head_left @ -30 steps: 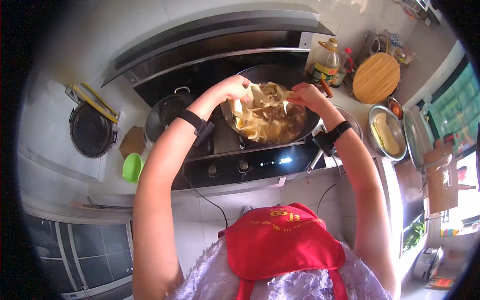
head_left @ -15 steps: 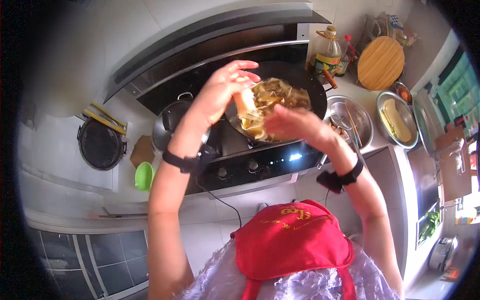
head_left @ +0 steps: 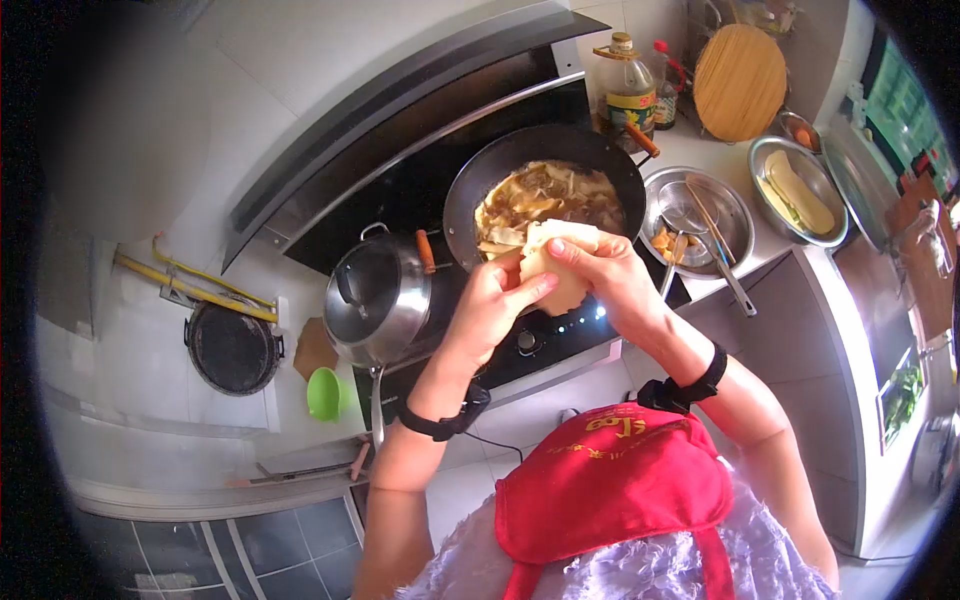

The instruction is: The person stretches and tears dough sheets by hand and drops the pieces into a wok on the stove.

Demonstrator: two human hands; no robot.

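A thin, pale yellow sheet of dough (head_left: 556, 268) is stretched between both my hands at the near edge of the wok (head_left: 462, 192). My left hand (head_left: 500, 302) pinches its left side, thumb on top. My right hand (head_left: 618, 278) grips its right side, thumb laid over the upper part. Behind the sheet, the wok holds brown broth (head_left: 550, 190) with strips of food in it. The near part of the wok is hidden by my hands and the sheet.
Left of the wok stands a lidded pan (head_left: 385, 310). To the right are a steel bowl (head_left: 742, 225) with utensils and a bowl (head_left: 836, 225) with folded pale sheets. An oil bottle (head_left: 628, 85) and a round board (head_left: 740, 82) stand behind. A green bowl (head_left: 324, 394) is far left.
Both hands have drawn back from over the wok to its near edge and come together on the sheet of dough. My view has shifted slightly.
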